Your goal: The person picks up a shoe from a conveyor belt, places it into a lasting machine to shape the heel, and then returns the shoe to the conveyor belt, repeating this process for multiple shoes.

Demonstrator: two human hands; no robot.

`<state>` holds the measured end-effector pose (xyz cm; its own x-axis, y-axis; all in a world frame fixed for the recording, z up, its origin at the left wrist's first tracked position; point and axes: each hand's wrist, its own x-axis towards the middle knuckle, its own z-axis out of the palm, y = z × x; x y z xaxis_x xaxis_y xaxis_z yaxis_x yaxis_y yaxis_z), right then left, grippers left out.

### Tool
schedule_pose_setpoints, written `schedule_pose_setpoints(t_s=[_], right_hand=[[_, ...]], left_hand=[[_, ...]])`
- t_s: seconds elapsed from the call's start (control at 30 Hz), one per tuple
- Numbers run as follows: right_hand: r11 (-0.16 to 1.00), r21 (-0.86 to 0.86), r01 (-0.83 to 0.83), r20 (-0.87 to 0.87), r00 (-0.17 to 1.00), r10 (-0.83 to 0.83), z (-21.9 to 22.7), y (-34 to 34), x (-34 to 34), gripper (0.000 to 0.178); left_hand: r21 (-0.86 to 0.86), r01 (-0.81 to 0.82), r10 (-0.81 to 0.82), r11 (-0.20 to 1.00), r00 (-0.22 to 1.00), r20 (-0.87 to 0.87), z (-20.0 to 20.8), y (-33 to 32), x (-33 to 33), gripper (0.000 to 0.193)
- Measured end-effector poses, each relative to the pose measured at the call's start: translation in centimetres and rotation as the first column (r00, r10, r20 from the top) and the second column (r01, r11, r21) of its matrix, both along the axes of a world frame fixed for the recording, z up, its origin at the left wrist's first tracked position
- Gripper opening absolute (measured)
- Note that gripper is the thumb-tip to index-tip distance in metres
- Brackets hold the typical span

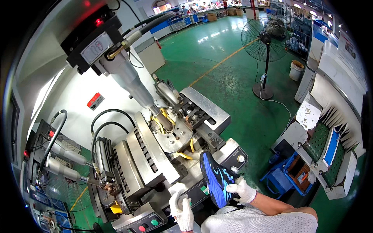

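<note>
My right hand (241,191), in a white work glove, grips a blue and black sports shoe (216,178) by its heel end. The shoe points up and away from me, its toe close to the front of a large grey metal shoe machine (155,151). My left hand (183,211), also in a white glove, rests on the machine's sloped front panel (194,191), fingers curled, beside a small green sticker. It holds nothing that I can see.
Round buttons (147,225) sit on the machine's lower front. A conveyor with green belts (322,147) stands at the right, a blue bin (289,171) below it. A standing fan (266,42) and a white bucket (296,70) are on the green floor beyond.
</note>
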<state>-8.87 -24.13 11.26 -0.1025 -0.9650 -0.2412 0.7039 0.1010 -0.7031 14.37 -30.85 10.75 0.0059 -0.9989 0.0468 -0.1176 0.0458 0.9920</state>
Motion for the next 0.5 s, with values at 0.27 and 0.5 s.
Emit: schedule_pose_setpoints(t_s=[0.27,0.5], right_hand=[[0.964,0.078,-0.252,-0.211,0.941,0.263,-0.8,0.0,2.3,0.047],[0.970,-0.002,-0.241,-0.269,0.935,0.232,0.3,-0.5,5.2,0.051]], left_hand=[[0.110,-0.059,0.056,0.992,0.998,0.022,2.2,2.6,1.7,0.031],[0.077,-0.035,0.027,0.996,0.995,0.097,3.2,2.5,2.2,0.030]])
